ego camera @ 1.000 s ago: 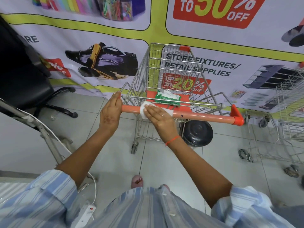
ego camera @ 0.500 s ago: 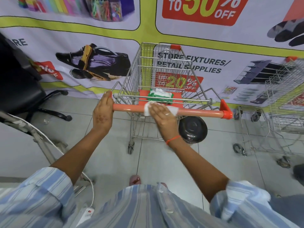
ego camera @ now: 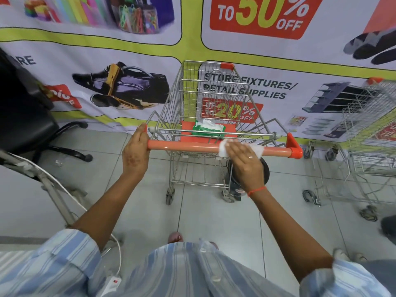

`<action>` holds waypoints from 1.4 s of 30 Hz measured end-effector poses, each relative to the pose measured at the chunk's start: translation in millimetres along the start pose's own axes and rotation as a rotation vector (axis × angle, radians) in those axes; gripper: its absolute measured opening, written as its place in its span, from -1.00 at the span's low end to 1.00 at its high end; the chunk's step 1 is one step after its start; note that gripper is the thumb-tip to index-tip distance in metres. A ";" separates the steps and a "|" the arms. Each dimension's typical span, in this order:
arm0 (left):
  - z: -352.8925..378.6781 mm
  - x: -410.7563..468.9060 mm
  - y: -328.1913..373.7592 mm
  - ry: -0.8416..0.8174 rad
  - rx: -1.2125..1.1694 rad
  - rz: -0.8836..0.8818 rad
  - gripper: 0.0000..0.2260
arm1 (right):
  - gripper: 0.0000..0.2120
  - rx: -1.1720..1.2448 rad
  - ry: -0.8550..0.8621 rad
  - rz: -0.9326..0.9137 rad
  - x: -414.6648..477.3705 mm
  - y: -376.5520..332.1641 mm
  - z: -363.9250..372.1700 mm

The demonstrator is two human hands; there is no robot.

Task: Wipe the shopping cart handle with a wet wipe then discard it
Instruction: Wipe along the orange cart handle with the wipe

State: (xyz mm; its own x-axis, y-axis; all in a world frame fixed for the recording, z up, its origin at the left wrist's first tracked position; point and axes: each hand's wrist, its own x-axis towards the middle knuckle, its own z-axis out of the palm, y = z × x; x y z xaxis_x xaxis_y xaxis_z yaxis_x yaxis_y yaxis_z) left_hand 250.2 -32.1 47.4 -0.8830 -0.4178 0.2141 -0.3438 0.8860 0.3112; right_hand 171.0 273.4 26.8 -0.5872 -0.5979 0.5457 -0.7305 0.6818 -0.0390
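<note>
A wire shopping cart [ego camera: 171, 108] stands in front of me with an orange handle [ego camera: 184, 146] running left to right. My left hand [ego camera: 136, 153] grips the handle's left end. My right hand [ego camera: 246, 161] presses a white wet wipe [ego camera: 222, 149] flat over the handle, right of its middle; the wipe shows on both sides of the hand. A green and white wipes pack [ego camera: 207, 127] lies on the cart's orange child seat just beyond the handle.
A black round bin [ego camera: 264, 168] sits on the floor under the handle's right part. A second wire cart [ego camera: 364, 146] stands to the right. A black office chair [ego camera: 25, 125] and a metal stand with a white cable [ego camera: 53, 185] are at left. A printed banner wall is behind.
My right hand has slid the wipe rightwards along the handle, from left of the middle to right of the middle. My left hand has kept its grip on the left end.
</note>
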 end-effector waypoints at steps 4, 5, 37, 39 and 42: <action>1.1 -0.1 0.6 0.010 -0.004 -0.013 -0.46 | -0.55 -0.011 0.038 0.139 -5.3 -7.3 2.2; 0.0 0.4 0.8 0.007 -0.001 -0.016 -0.46 | -0.55 0.015 0.039 0.135 -0.8 -17.6 7.1; -9.3 -2.4 0.4 -0.007 0.013 0.061 -0.50 | -0.59 0.303 -0.045 0.043 48.3 -72.6 5.0; -11.0 -1.3 -2.6 -0.017 0.028 0.074 -0.52 | -0.65 0.303 -0.091 0.036 49.5 -60.0 -1.5; -10.1 -1.1 -3.8 -0.015 0.035 0.075 -0.50 | -0.69 0.397 -0.144 0.137 35.2 -21.1 -17.5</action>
State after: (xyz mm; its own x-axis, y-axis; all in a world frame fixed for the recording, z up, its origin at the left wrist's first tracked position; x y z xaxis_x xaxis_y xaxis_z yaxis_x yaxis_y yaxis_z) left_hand 255.7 -37.0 55.3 -0.9114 -0.3468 0.2216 -0.2868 0.9214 0.2623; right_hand 171.8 245.3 61.5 -0.7098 -0.5850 0.3924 -0.7035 0.5606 -0.4368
